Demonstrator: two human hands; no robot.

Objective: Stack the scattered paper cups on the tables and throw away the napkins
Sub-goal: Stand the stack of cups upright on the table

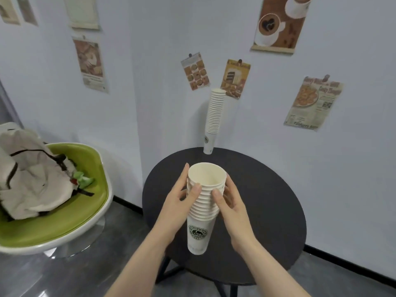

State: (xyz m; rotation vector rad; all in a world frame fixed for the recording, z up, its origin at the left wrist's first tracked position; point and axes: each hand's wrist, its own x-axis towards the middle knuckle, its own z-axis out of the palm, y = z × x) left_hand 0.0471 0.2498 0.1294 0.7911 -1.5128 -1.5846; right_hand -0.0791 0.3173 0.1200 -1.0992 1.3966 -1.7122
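A stack of several white paper cups point(200, 232) with a green round logo stands upright on the round black table point(267, 206). My left hand point(179, 198) grips the stack's upper rims from the left, thumb on the front. My right hand point(230, 202) grips the same rims from the right. A second, taller stack of cups point(214, 118) stands at the table's far edge against the wall. No napkin shows on the table.
A green and white swivel chair point(64, 221) stands to the left with a white bag point(32, 174) and a small green toy point(82, 180) on its seat. Food posters hang on the pale corner walls. Grey floor surrounds the table.
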